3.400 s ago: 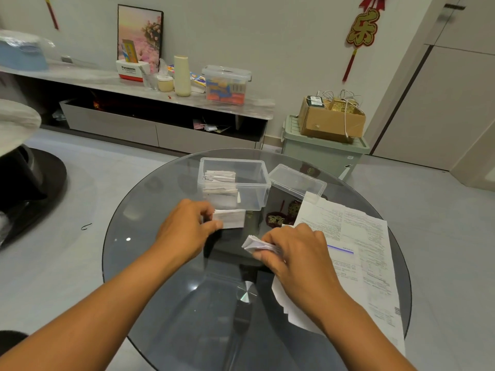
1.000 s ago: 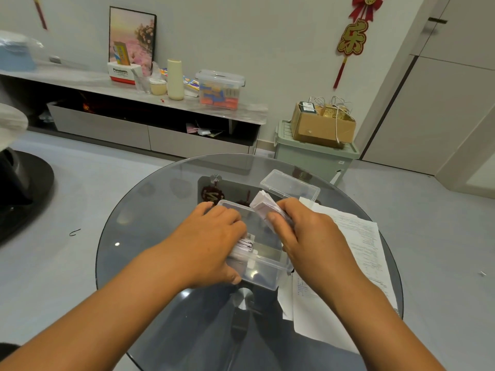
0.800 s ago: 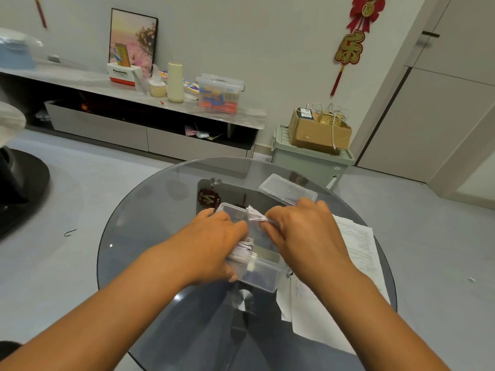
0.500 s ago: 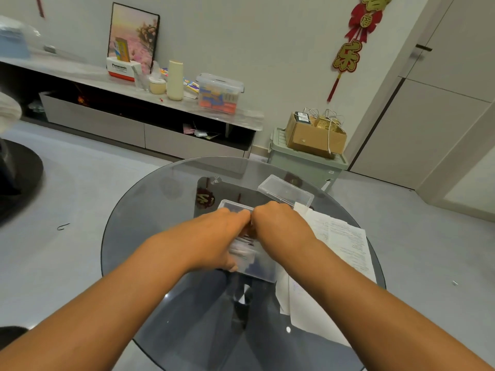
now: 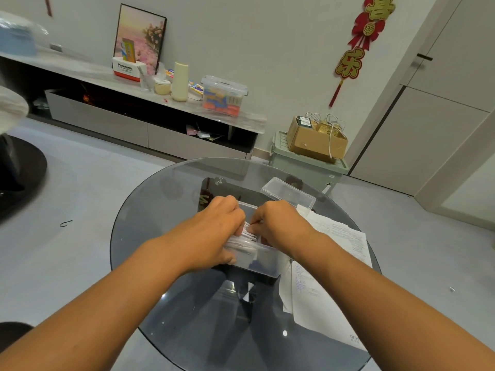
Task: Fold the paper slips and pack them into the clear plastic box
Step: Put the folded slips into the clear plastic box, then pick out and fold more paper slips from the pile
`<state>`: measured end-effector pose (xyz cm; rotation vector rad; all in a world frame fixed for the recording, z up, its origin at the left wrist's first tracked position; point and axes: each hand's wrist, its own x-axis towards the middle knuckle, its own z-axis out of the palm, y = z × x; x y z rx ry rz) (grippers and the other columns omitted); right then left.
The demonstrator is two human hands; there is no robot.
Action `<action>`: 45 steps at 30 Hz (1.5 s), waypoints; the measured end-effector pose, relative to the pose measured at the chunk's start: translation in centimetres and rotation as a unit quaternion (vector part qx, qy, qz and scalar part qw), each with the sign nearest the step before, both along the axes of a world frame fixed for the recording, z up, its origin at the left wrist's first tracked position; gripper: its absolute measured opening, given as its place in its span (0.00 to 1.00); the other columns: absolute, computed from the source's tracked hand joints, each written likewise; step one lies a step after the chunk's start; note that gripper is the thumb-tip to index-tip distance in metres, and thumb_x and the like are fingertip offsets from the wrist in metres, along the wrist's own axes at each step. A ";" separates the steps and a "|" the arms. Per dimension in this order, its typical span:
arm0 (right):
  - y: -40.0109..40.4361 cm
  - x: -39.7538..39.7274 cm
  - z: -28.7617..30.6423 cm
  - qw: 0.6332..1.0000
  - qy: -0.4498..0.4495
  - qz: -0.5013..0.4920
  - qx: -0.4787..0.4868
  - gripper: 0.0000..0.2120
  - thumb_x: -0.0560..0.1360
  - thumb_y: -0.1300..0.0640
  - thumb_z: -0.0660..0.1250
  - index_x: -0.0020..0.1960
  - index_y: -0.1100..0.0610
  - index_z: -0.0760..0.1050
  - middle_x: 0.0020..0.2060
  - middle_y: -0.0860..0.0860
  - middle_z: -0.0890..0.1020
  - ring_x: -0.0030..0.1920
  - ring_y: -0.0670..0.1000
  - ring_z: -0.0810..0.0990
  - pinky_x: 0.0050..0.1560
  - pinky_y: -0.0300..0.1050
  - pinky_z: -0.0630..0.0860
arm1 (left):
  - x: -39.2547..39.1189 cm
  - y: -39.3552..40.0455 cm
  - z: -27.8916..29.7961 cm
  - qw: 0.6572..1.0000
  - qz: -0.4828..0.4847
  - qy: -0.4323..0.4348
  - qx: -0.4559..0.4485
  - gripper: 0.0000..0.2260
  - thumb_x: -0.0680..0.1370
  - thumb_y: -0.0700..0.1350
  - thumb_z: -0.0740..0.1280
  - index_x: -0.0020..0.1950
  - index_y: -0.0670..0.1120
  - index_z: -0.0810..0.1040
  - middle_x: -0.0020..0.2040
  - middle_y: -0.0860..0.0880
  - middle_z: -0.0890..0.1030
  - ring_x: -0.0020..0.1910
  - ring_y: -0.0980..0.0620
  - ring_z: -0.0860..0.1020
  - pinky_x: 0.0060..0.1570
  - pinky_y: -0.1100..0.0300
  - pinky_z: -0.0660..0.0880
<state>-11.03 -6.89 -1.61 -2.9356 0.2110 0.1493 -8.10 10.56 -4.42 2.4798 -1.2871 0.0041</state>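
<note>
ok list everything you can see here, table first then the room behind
glass table: one, round, dark tinted, under everything
clear plastic box: one, open, on the table between both hands
folded paper slips: several, white, packed in the box
box lid: one, clear, on the table behind the box
printed sheets: a few, white, on the table right of the box
low cabinet: one, grey, along the back wall
storage tub: one, clear, on the cabinet
vase: one, cream, on the cabinet
cardboard box: one, brown, on a green bin
left hand: at the box's left side, on the slips
right hand: fingers pinching slips in the box
</note>
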 end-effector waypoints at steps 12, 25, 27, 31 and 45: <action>0.2 1.8 1.4 0.988 0.087 -0.062 -0.108 0.14 0.79 0.60 0.71 0.64 0.56 0.80 0.58 0.56 0.83 0.51 0.56 0.81 0.58 0.46 0.80 | -0.3 -0.5 -0.2 0.999 -0.014 -0.029 0.029 0.19 0.77 0.51 0.72 0.63 0.53 0.68 0.59 0.56 0.66 0.51 0.58 0.60 0.43 0.65 0.60; 0.2 0.3 0.5 0.992 0.016 -0.076 0.098 0.13 0.81 0.66 0.63 0.61 0.62 0.82 0.55 0.59 0.84 0.55 0.59 0.83 0.61 0.52 0.81 | 1.4 -1.3 -1.3 0.998 0.001 -0.063 0.030 0.22 0.76 0.49 0.73 0.67 0.52 0.70 0.62 0.53 0.71 0.55 0.55 0.67 0.46 0.63 0.66; 0.3 0.2 1.1 0.991 -0.039 -0.080 0.099 0.14 0.83 0.65 0.61 0.64 0.60 0.81 0.56 0.58 0.84 0.56 0.59 0.82 0.59 0.49 0.80 | 1.9 -1.2 -1.6 0.998 0.012 -0.068 0.010 0.25 0.75 0.49 0.74 0.69 0.52 0.69 0.63 0.52 0.71 0.59 0.53 0.69 0.51 0.60 0.72; -0.1 -0.6 1.7 0.984 -0.124 -0.076 0.105 0.17 0.85 0.61 0.59 0.71 0.55 0.77 0.65 0.54 0.81 0.63 0.57 0.80 0.66 0.50 0.77 | 3.1 -1.1 -2.4 0.993 0.044 -0.111 -0.017 0.27 0.73 0.46 0.76 0.70 0.51 0.70 0.64 0.50 0.72 0.60 0.48 0.72 0.56 0.51 0.77; -8.2 -10.7 -3.1 0.977 0.038 -0.129 0.164 0.25 0.78 0.37 0.68 0.73 0.40 0.71 0.74 0.42 0.71 0.72 0.50 0.72 0.71 0.51 0.67 | 4.7 -2.9 -3.8 0.971 0.094 -0.219 -0.029 0.42 0.74 0.55 0.74 0.82 0.51 0.56 0.81 0.42 0.55 0.81 0.41 0.50 0.78 0.37 0.48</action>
